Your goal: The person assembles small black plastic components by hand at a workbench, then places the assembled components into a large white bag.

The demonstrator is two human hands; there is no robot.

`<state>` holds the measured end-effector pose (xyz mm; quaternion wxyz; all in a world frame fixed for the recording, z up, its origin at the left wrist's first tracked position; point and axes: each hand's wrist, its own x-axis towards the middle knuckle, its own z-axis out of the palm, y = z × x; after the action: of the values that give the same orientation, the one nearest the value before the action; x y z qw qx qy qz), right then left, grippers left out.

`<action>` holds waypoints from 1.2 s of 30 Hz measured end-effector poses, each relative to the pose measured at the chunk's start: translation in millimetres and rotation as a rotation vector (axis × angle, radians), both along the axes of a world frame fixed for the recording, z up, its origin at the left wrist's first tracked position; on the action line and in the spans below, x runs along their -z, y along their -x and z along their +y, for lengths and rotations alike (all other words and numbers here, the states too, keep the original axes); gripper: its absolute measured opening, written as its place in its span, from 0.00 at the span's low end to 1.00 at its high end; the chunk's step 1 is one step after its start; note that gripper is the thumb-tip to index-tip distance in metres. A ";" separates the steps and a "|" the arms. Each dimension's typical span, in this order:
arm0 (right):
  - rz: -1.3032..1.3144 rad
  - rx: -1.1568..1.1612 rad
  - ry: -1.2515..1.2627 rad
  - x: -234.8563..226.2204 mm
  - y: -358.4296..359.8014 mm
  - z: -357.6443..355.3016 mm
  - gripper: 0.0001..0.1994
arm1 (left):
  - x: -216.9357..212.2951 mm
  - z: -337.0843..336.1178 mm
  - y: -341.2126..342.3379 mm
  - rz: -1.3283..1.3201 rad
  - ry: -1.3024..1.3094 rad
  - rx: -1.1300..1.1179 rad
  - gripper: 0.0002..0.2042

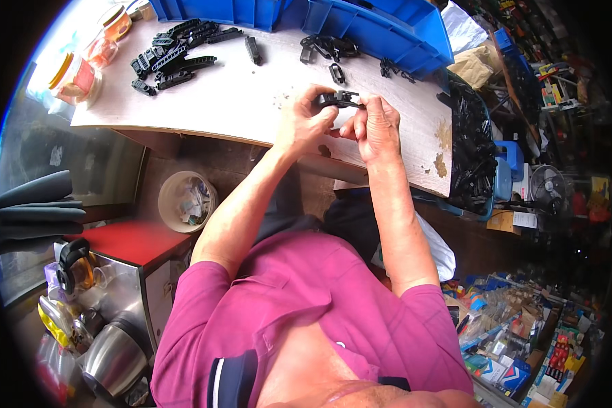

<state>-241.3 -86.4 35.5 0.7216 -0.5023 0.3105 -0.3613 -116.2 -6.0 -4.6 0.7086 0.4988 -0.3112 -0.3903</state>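
Note:
Above the table's front part, my left hand grips a small black plastic part between thumb and fingers. The part is elongated, with a slotted, open-looking right end; its exact kind I cannot make out. My right hand is closed, thumb and forefinger pinching at that right end. Whatever small piece may be in the pinch is hidden. Just beyond my hands lies a similar single black piece. Farther back is a small heap of black parts, and another loose piece lies left of it.
A larger pile of ribbed black parts covers the table's far left, near lidded jars. Blue bins line the back. At right stands a crate of black parts. A waste bucket sits below, left.

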 end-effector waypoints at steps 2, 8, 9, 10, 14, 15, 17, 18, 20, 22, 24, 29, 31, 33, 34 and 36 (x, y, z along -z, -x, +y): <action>0.034 -0.013 0.007 1.3 0.7 -0.1 0.14 | 0.9 -0.9 -0.1 -0.096 -0.036 0.035 0.14; 0.089 0.017 0.039 8.4 4.0 -3.3 0.13 | -6.2 3.1 6.2 -0.502 0.005 -0.109 0.14; 0.099 0.017 0.051 10.1 4.6 -3.7 0.13 | -7.2 3.6 7.5 -0.501 0.004 -0.107 0.14; 0.100 0.016 0.050 10.5 4.1 -1.5 0.13 | -7.8 4.5 8.0 -0.516 0.013 -0.118 0.14; 0.067 0.029 0.042 13.9 6.5 -0.1 0.12 | -8.2 4.7 8.0 -0.567 -0.056 -0.089 0.14; 0.076 0.027 0.047 15.4 7.7 -1.5 0.11 | -7.7 4.8 7.7 -0.569 -0.058 -0.088 0.14; 0.062 0.064 0.022 10.9 3.1 3.4 0.10 | -6.5 4.1 6.7 -0.479 -0.065 -0.026 0.14; 0.049 0.101 0.000 8.7 0.7 6.4 0.09 | -6.1 4.3 5.8 -0.480 -0.067 -0.026 0.14; 0.068 0.133 -0.024 -1.4 -4.5 17.1 0.09 | -11.4 6.4 4.7 -0.456 -0.054 -0.011 0.13; 0.085 0.167 -0.045 -0.3 -4.0 17.0 0.09 | -19.7 7.4 6.7 -0.417 -0.087 -0.016 0.13; 0.040 0.110 -0.045 11.2 1.8 9.6 0.10 | -21.0 3.9 8.5 -0.378 -0.116 -0.018 0.12; 0.158 0.183 -0.012 9.5 -9.4 15.5 0.12 | -4.4 -1.7 3.5 -0.326 -0.036 -0.156 0.10; 0.188 0.234 -0.012 6.4 -8.7 18.2 0.13 | -7.6 0.7 3.1 -0.261 -0.036 -0.140 0.09; 0.211 0.051 -0.087 6.3 -0.2 13.9 0.17 | -11.6 3.7 4.2 -0.197 -0.029 -0.120 0.08; 0.219 -0.042 -0.122 3.9 0.2 13.4 0.19 | -11.6 4.7 2.6 -0.139 -0.044 -0.086 0.08; 0.172 0.017 -0.098 3.3 -8.1 20.1 0.19 | -12.0 5.5 1.4 -0.037 -0.050 -0.016 0.06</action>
<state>-233.2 -66.3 32.2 0.7129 -0.4930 0.3929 -0.3072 -117.6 -0.5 7.3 0.6933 0.5259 -0.3103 -0.3827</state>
